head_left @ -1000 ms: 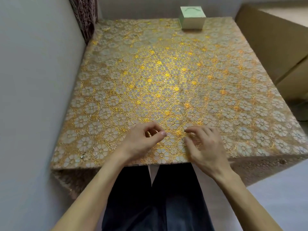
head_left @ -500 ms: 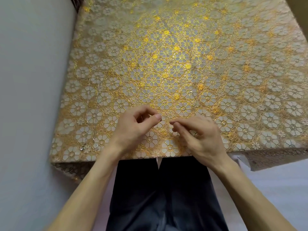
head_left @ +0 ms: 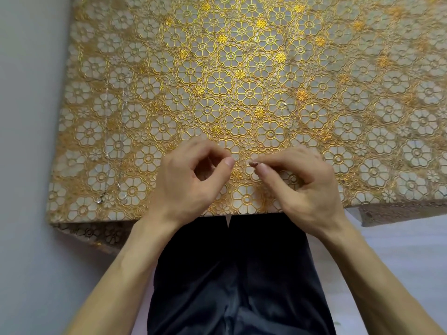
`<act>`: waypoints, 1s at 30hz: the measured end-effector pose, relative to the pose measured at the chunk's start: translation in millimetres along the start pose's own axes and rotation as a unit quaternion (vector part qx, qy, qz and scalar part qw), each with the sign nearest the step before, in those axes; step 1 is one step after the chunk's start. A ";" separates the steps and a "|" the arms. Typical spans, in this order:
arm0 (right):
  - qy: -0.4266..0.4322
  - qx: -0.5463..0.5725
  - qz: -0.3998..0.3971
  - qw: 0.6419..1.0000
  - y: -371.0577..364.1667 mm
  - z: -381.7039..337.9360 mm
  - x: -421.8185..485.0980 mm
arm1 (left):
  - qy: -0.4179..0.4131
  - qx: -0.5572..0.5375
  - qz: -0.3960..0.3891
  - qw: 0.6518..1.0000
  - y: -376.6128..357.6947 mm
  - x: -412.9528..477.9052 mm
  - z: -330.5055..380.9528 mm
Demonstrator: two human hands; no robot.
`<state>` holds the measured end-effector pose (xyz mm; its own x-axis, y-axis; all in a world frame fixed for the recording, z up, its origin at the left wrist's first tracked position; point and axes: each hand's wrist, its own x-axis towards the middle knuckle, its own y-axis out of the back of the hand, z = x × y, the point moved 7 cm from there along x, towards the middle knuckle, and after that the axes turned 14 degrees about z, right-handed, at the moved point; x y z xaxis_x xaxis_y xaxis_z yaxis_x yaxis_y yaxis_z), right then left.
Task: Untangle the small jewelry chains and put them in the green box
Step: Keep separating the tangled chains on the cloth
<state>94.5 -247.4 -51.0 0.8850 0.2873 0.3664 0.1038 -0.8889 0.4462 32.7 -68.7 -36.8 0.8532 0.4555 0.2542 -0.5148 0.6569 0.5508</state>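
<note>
Left hand: the left hand [head_left: 191, 182] hovers over the near edge of the tabletop [head_left: 362, 97], thumb and forefinger curled together in a pinch; what they grip is too fine to make out.
Right hand: the right hand [head_left: 300, 184] is just beside the left, fingertips [head_left: 262, 168] pinched together on a tiny dark bit, probably part of a chain; the two pinches are close but apart.
Chains: thin silvery chains [head_left: 106, 117] lie stretched in lines running front to back near the left edge of the tabletop, with small clasps near the near-left corner, well apart from both hands.
Cloth: a gold flower-patterned cloth [head_left: 232, 68] covers the tabletop.
Person: dark trousers [head_left: 229, 274] show below the near edge.
</note>
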 end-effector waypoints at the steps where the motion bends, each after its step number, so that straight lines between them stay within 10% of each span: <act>1: 0.005 -0.004 -0.001 1.000 -0.7 0.1 -0.4 | -0.011 0.014 0.011 1.000 -0.3 -0.8 -0.5; 18: 0.046 -0.045 0.010 0.998 -3.8 1.6 -3.0 | -0.221 0.025 0.080 0.972 -12.4 -11.0 12.4; 30: 0.043 -0.047 0.004 0.998 -4.0 2.8 -3.7 | -0.199 0.034 0.069 0.977 -13.1 -13.9 10.9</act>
<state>92.1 -245.9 -56.4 0.8435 0.3124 0.4369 0.0497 -0.8554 0.5156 28.5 -90.2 -38.9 0.7480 0.2574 0.6118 -0.6321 0.5576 0.5381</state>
